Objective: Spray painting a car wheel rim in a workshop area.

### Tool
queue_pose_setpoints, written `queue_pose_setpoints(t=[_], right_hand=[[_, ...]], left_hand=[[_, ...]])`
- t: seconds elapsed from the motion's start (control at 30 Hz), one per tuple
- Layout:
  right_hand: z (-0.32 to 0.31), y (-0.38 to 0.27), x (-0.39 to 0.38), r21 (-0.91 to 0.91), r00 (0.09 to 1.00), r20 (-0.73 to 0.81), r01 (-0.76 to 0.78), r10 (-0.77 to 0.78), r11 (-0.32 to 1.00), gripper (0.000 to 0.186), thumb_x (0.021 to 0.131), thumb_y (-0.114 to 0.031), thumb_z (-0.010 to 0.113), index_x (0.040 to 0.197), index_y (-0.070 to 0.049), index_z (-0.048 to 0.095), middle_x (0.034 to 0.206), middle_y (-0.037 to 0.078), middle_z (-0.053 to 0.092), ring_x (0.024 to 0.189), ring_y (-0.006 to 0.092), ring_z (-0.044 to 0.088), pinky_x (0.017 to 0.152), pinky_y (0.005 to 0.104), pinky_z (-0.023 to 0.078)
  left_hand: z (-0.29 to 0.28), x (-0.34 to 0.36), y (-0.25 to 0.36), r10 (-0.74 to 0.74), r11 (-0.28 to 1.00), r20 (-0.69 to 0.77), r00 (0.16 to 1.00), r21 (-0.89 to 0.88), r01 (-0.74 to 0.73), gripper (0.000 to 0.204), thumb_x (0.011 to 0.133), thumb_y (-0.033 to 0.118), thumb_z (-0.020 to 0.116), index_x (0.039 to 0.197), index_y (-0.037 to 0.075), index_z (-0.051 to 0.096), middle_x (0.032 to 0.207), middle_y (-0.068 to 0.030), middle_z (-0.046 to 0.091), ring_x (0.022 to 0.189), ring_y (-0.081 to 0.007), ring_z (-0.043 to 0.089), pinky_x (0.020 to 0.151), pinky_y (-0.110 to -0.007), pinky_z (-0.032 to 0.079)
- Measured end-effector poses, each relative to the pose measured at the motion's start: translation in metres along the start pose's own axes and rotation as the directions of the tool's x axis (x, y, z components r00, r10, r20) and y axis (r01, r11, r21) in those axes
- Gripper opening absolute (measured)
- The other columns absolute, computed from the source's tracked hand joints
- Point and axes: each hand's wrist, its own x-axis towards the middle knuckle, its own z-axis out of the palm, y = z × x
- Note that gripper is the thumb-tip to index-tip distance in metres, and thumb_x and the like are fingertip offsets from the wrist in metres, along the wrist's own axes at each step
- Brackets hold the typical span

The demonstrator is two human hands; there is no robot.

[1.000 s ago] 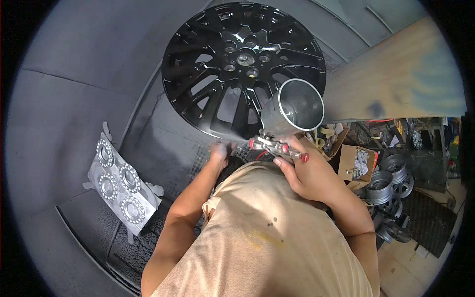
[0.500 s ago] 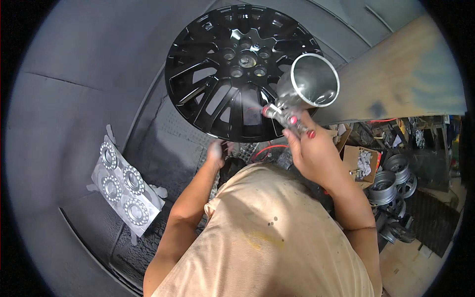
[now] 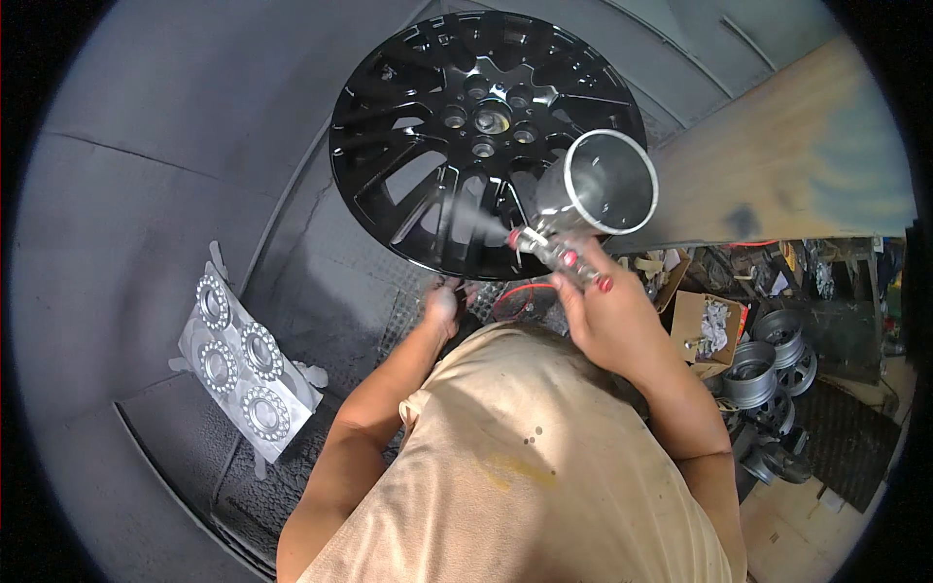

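Note:
A glossy black wheel rim [image 3: 384,165] fills the upper middle. My right hand [image 3: 612,306] grips a metal spray gun [image 3: 554,253] with red fittings and a large open cup [image 3: 607,183]; pale mist streams leftward from its nozzle across the rim's lower spokes. Just below the rim's bottom edge, my left hand [image 3: 445,303] has its fingers curled, partly hidden and greyed; what they hold is unclear. To the left, a masked board [image 3: 287,423] carries several silver rings with round holes [image 3: 214,303].
Grey booth walls [image 3: 155,214] surround the rim. At right are a stained panel [image 3: 777,155], a cardboard box [image 3: 695,330] of crumpled material, several silver wheels [image 3: 748,377] and cluttered shelving [image 3: 836,301]. A red hose [image 3: 520,291] loops behind my hands.
Compared with a second ago, my right hand and the gun sit higher and further right, slightly lower than half a second ago. The rim has turned a little; my left hand has shifted slightly right.

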Motion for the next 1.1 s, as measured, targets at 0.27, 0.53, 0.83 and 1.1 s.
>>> queue_pose_setpoints(t=[0.27, 0.53, 0.83, 1.1], right_hand=[[-0.017, 0.0, 0.006, -0.107, 0.996, -0.057, -0.078, 0.073, 0.991, 0.026, 0.097, -0.012, 0.059, 0.106, 0.012, 0.062, 0.112, 0.03, 0.061, 0.094, 0.0485, 0.062, 0.081, 0.0489, 0.051], [-0.015, 0.0, -0.019, 0.038, 0.93, 0.315, -0.213, 0.191, 0.976, 0.025, 0.096, -0.012, 0.061, 0.113, 0.006, 0.059, 0.115, 0.022, 0.06, 0.096, 0.0425, 0.062, 0.082, 0.0431, 0.05], [-0.013, 0.015, 0.004, -0.193, 0.998, -0.059, 0.014, -0.026, 0.981, 0.029, 0.097, -0.011, 0.058, 0.117, 0.01, 0.057, 0.109, 0.03, 0.062, 0.095, 0.048, 0.063, 0.081, 0.0471, 0.052], [-0.014, 0.007, 0.008, -0.145, 0.991, -0.133, -0.039, 0.019, 0.989, 0.025, 0.097, -0.012, 0.06, 0.098, 0.013, 0.063, 0.105, 0.032, 0.063, 0.085, 0.0488, 0.062, 0.075, 0.0486, 0.05]], left_hand=[[0.009, -0.017, 0.006, -0.179, 0.923, 0.162, 0.97, 0.369, 0.108, 0.018, 0.102, 0.025, 0.058, 0.112, 0.01, 0.061, 0.109, -0.0042, 0.067, 0.094, -0.0195, 0.068, 0.078, -0.031, 0.054], [-0.027, 0.012, 0.017, -0.139, 0.958, 0.146, 0.98, 0.269, 0.096, 0.019, 0.091, 0.005, 0.059, 0.109, 0.0, 0.06, 0.097, -0.0082, 0.069, 0.075, -0.02, 0.065, 0.072, -0.031, 0.055], [-0.036, 0.034, 0.05, 0.092, 0.995, -0.011, 0.996, 0.034, -0.091, 0.018, 0.093, 0.001, 0.049, 0.108, 0.004, 0.058, 0.099, -0.0087, 0.066, 0.083, -0.02, 0.065, 0.072, -0.031, 0.055], [-0.014, 0.016, 0.031, 0.122, 0.992, -0.007, 0.993, -0.022, -0.122, 0.016, 0.097, 0.01, 0.055, 0.113, 0.009, 0.059, 0.099, -0.0028, 0.066, 0.085, -0.0161, 0.062, 0.077, -0.032, 0.054]])
